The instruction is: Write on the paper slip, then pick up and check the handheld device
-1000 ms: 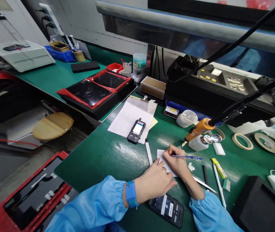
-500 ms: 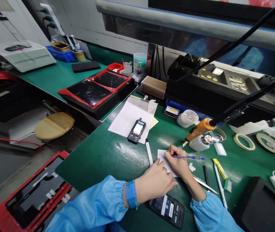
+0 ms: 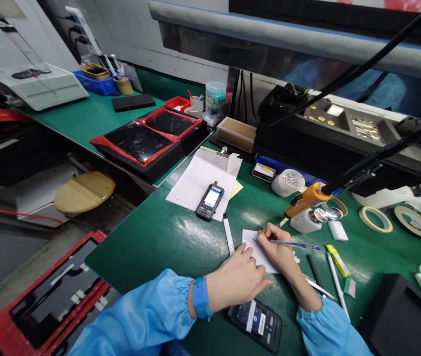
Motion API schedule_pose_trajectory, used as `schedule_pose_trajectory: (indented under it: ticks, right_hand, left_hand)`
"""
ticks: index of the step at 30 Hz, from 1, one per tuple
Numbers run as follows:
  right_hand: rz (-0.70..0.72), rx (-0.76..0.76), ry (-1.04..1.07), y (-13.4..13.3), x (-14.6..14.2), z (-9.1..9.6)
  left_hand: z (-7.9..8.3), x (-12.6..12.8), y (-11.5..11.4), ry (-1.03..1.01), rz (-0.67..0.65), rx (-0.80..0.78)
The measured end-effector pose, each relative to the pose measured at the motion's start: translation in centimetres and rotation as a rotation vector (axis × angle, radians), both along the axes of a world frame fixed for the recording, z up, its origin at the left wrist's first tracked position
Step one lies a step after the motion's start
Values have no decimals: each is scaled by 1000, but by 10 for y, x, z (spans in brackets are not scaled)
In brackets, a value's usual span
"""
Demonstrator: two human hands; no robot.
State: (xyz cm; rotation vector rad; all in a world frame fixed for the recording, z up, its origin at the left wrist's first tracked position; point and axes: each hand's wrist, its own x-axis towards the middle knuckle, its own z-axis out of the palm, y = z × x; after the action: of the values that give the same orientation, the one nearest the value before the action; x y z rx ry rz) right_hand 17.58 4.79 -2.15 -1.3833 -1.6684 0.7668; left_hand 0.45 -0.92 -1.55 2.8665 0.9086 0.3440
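Observation:
My right hand (image 3: 277, 247) is closed around a blue pen (image 3: 301, 244), its tip on a small white sheet of paper (image 3: 249, 237). Resting on the lower left part of that sheet, my left hand (image 3: 238, 274) has its fingers spread and holds nothing. Below the left hand lies a black handheld device (image 3: 257, 326) with a lit screen. A white marker-like stick (image 3: 228, 235) with a dark tip lies just left of the paper. Farther back, a second rugged handheld (image 3: 210, 200) sits on a clipboard with a lined form (image 3: 188, 185).
An orange electric screwdriver (image 3: 307, 198) hangs tip down beyond my right hand. Tweezers (image 3: 319, 287), a white stick (image 3: 338, 287) and a black box (image 3: 396, 316) lie to the right. Tape rolls (image 3: 375, 219) and a cup of small metal parts (image 3: 288, 182) stand farther back.
My right hand with the pen has shifted slightly to the right across the paper. The left hand stays where it was.

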Motion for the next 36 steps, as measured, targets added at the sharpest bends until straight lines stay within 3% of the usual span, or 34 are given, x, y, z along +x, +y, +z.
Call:
schedule_pose_trajectory:
  ticks: [11,36]
  right_hand:
    - [3,20,-12,0,3,-2]
    - [23,2,-23,0,4,-2]
  left_hand:
    - [-1,-1,-1,-4,15,45]
    - [9,-1,0,49,15,-45]
